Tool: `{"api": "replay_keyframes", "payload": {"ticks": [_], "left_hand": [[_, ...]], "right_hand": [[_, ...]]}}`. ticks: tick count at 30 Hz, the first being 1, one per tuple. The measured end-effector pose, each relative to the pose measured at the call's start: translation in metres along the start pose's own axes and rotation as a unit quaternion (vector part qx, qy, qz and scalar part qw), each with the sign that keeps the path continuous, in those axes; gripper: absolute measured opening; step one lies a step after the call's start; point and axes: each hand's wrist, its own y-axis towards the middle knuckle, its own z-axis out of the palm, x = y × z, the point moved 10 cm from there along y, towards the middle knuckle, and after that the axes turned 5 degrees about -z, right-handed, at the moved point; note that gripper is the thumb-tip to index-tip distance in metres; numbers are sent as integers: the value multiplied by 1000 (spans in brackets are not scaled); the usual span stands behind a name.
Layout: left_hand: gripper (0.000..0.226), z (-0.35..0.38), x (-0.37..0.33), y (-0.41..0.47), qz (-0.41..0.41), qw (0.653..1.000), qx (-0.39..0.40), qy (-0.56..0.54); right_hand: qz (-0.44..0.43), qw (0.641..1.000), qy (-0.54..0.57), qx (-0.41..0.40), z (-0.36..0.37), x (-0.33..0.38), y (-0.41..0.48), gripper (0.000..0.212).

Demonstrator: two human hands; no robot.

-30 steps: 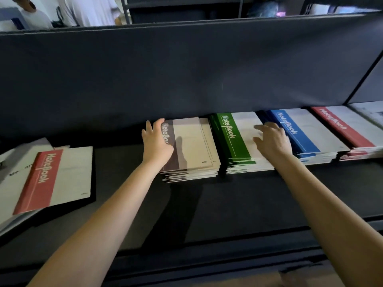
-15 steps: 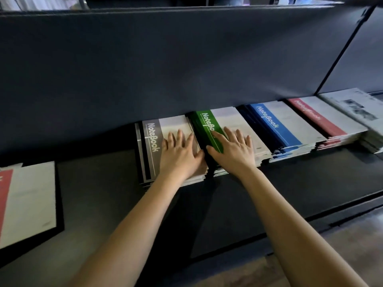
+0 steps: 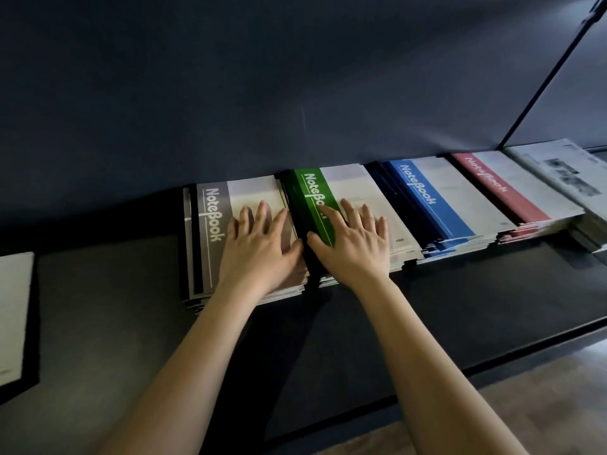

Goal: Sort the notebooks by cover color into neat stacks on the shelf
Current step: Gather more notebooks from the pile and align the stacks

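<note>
Four notebook stacks lie in a row against the shelf's back wall: a grey-striped stack (image 3: 210,224), a green-striped stack (image 3: 308,192), a blue-striped stack (image 3: 427,195) and a red-striped stack (image 3: 499,188). My left hand (image 3: 259,247) rests flat on the grey stack with fingers spread. My right hand (image 3: 354,244) lies flat on the green stack, its thumb in the gap between the two stacks. The grey stack's lower notebooks stick out unevenly at the left and front.
The dark shelf board (image 3: 460,307) has a front lip at the lower right. A white-covered notebook (image 3: 13,316) lies apart at the far left edge. A pile of printed papers (image 3: 571,172) sits beside the red stack. A thin diagonal shelf post (image 3: 542,80) rises at the right.
A second ago my left hand was at the grey stack's left edge and my right hand by the blue stack; both came together onto the grey and green stacks. The view shifted right.
</note>
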Motion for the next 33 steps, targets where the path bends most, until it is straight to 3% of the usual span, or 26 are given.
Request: {"api": "replay_keyframes", "payload": {"ticks": [6, 8, 11, 14, 18, 25, 29, 33], "left_hand": [[60, -6, 3, 0, -5, 999, -4, -50], [42, -19, 8, -4, -11, 981, -42, -188], [22, -45, 15, -18, -12, 915, -92, -392], [23, -78, 21, -38, 10, 929, -154, -338], [23, -103, 42, -69, -3, 935, -222, -277], [25, -78, 116, -163, -153, 942, -237, -181], [25, -69, 159, -228, -259, 926, -221, -166], [25, -81, 191, -282, -316, 901, -254, -156]], "right_hand": [[-8, 1000, -2, 7, -2, 2, 1, 63], [-20, 999, -10, 24, -2, 4, 4, 64], [-43, 997, -28, 63, -4, 8, 10, 68], [-73, 994, -2, 82, -12, 19, 14, 67], [-180, 982, 48, 25, -29, 64, 1, 59], [-369, 925, 88, 14, -19, 170, -54, 56], [-441, 889, 107, 55, 0, 223, -92, 59], [-495, 855, 124, 89, 13, 272, -127, 60]]}}
